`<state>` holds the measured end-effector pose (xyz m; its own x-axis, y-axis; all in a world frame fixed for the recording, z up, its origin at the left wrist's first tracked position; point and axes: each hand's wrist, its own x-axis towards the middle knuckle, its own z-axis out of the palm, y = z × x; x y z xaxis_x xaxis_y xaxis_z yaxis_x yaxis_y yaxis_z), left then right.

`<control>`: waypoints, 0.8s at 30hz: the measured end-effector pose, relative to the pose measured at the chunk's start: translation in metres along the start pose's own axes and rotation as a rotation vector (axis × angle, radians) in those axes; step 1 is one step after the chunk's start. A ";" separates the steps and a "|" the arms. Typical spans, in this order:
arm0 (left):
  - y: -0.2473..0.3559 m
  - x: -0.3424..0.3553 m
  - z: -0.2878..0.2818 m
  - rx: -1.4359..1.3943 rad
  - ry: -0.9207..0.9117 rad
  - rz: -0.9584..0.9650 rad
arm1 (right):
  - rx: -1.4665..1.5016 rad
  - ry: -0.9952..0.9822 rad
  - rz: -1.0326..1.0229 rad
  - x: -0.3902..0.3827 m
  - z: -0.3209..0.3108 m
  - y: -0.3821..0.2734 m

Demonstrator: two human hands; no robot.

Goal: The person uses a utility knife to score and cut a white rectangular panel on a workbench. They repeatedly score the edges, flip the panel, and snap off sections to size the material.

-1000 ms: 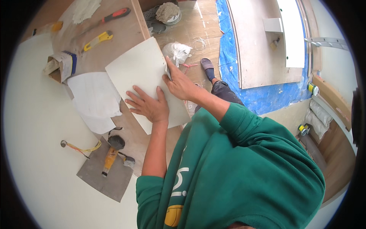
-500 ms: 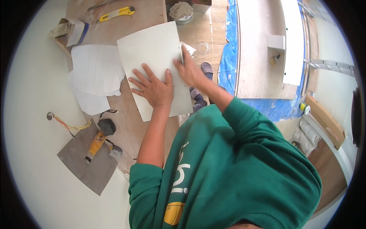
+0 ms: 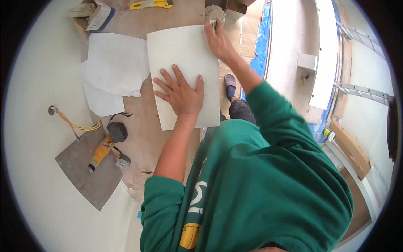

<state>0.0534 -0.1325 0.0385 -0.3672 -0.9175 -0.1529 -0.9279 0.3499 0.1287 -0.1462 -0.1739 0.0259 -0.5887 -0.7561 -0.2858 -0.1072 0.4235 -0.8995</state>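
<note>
My left hand (image 3: pixel 181 94) lies flat with fingers spread on a white rectangular panel (image 3: pixel 172 46), pressing it against the wooden work surface (image 3: pixel 136 111). At the panel's far right corner is my right hand (image 3: pixel 219 42), its fingers closed around a small, thin piece that sticks out past the fingertips. The kind of that piece does not show clearly. Just beyond the right hand stands a bucket (image 3: pixel 215 14) topped with a beige-grey lump, partly covered by the hand.
White sheets (image 3: pixel 115 63) lie left of the panel, a yellow utility knife (image 3: pixel 150 4) beyond it. Nearer left are an orange tool (image 3: pixel 102 152), a tape measure (image 3: pixel 123 162) and wall wires (image 3: pixel 79 126). Blue sheeting (image 3: pixel 261 46) and a ladder (image 3: pixel 363 91) are to the right.
My right hand has moved forward along the panel's right edge to its far corner. The panel now appears straighter in view, and the whole view has shifted. My left hand stays flat on it.
</note>
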 end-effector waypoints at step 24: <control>-0.006 -0.005 0.008 0.000 0.070 0.008 | 0.098 -0.173 -0.046 -0.133 0.018 0.071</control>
<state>0.0608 -0.1282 0.0310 -0.3689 -0.9258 -0.0830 -0.9251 0.3569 0.1300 -0.0608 -0.0523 -0.0061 -0.4380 -0.8514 -0.2885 -0.0473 0.3423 -0.9384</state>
